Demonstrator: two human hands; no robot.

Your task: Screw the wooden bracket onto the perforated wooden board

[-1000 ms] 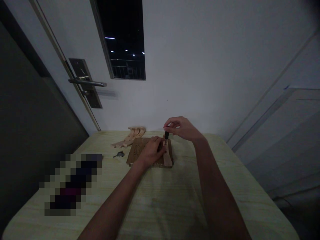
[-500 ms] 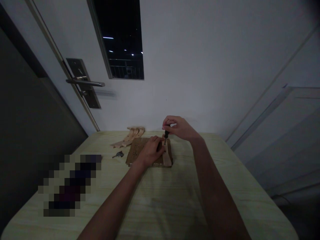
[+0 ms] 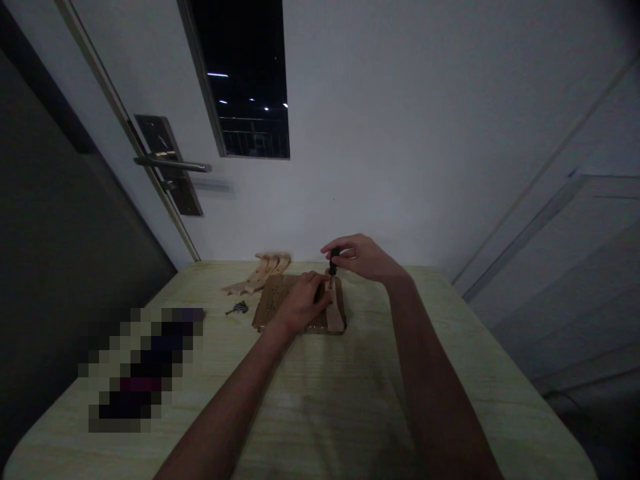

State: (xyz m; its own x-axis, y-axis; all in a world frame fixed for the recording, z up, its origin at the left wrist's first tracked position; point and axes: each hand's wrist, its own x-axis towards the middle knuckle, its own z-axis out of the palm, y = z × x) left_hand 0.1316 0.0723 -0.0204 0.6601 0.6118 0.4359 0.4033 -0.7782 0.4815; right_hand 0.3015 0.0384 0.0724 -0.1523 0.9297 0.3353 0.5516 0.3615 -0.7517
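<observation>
A short black-handled screwdriver (image 3: 334, 260) stands nearly upright, pinched in the fingers of my right hand (image 3: 363, 257). Its tip meets the upper part of a pale, curved wooden piece (image 3: 335, 313). That piece lies along the right side of a brown cardboard slab (image 3: 267, 303). My left hand (image 3: 303, 300) rests over the slab, its thumb and forefinger pressing the wooden piece near the screwdriver's tip. Whatever sits right under the tip is too small to make out.
Several similar curved wooden pieces (image 3: 263, 273) lie behind the slab on the left. A small pile of screws (image 3: 240, 307) is beside it on the wood-grain table (image 3: 310, 400). A blurred-out dark object (image 3: 155, 367) lies front left. A white door with a metal handle (image 3: 175, 163) rises behind.
My right forefinger has straightened out from the screwdriver handle, and the grip on it has shifted slightly. My left hand, the slab and the wooden piece stay put.
</observation>
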